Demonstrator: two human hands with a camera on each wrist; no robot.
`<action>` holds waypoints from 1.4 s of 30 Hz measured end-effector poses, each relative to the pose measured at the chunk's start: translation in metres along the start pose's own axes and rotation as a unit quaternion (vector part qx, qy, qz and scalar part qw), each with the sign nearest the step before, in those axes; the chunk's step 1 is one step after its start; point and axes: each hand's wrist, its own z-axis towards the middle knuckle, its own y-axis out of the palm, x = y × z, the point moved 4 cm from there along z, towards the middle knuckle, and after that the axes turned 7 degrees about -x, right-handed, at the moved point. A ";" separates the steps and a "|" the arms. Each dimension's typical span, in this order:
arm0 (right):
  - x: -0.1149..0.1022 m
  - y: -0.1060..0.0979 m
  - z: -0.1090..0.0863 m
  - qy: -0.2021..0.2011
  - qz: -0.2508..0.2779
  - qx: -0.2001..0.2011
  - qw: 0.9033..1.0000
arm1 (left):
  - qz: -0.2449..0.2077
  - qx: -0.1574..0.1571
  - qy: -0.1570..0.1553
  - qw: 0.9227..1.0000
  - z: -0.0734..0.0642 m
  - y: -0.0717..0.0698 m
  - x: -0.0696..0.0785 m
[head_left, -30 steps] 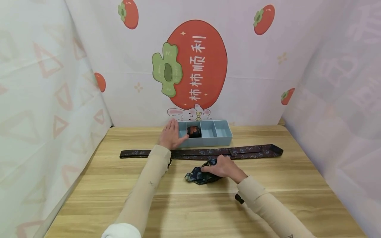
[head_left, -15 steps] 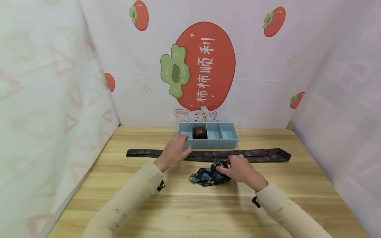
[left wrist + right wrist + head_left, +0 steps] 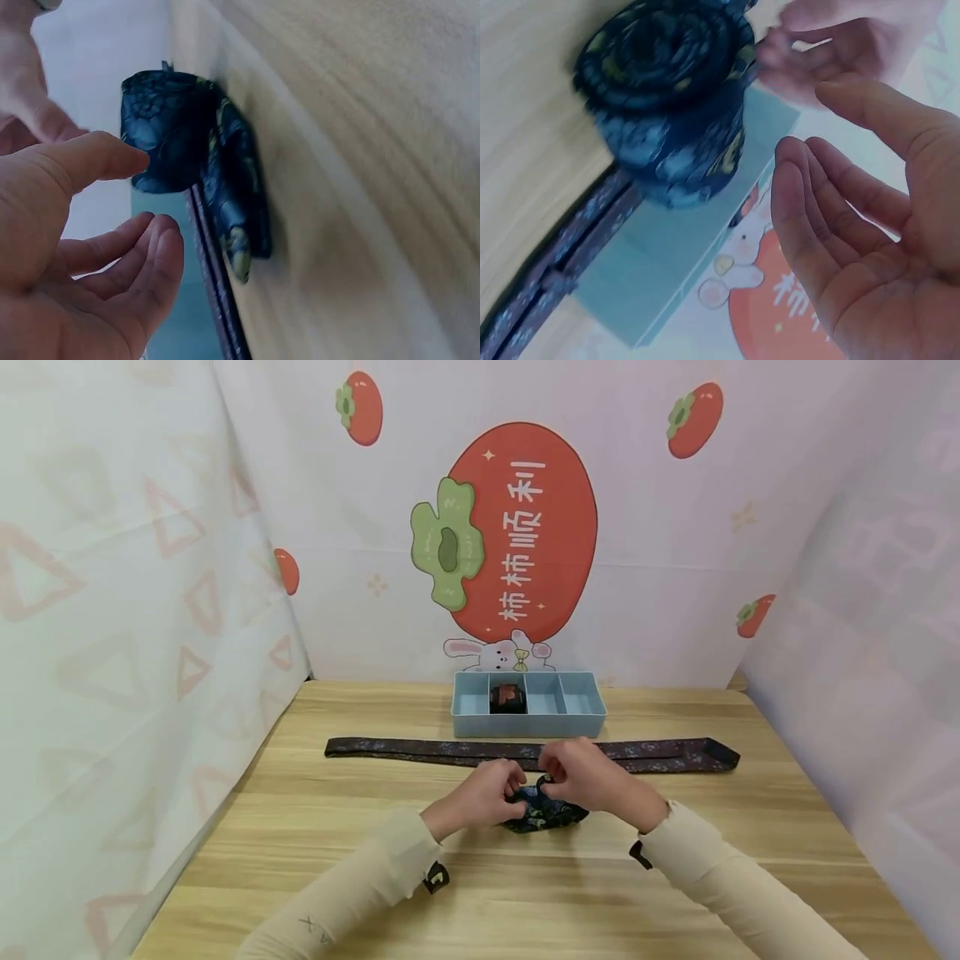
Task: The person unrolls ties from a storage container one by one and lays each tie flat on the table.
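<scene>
A dark blue floral necktie (image 3: 551, 816) sits on the table between my hands in the head view. It is partly rolled up; the coil (image 3: 667, 105) shows in the right wrist view, and a loose, folded end (image 3: 238, 187) lies beside it in the left wrist view. My left hand (image 3: 483, 797) is close at the tie's left side, thumb and fingers apart. From the right, my right hand (image 3: 592, 777) bends over the roll, with a gap between its thumb and fingers (image 3: 791, 195). Both hands partly cover the tie in the head view.
Behind the hands, a maroon floral necktie (image 3: 660, 756) lies stretched across the table. A light blue box (image 3: 528, 727) with several compartments stands at the back, a dark rolled item (image 3: 508, 699) in its second compartment from the left. Printed cloth (image 3: 652, 610) rises behind the table.
My left hand has left the box's left end and come down to the blue tie. My right hand has stayed at the tie, its fingers now loosened from it. The head view has shifted slightly.
</scene>
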 end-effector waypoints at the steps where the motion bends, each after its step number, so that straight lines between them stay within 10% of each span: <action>1: -0.002 0.002 0.002 -0.004 0.002 -0.005 1.000 | 0.002 -0.001 -0.002 1.000 0.002 0.003 -0.001; 14: 0.001 0.023 0.012 -0.012 -0.023 -0.023 0.999 | 0.014 -0.003 0.020 1.000 0.012 0.023 -0.008; 42: 0.037 0.010 -0.035 0.116 -0.034 0.020 0.992 | 0.015 -0.029 -0.032 0.999 0.003 0.020 -0.025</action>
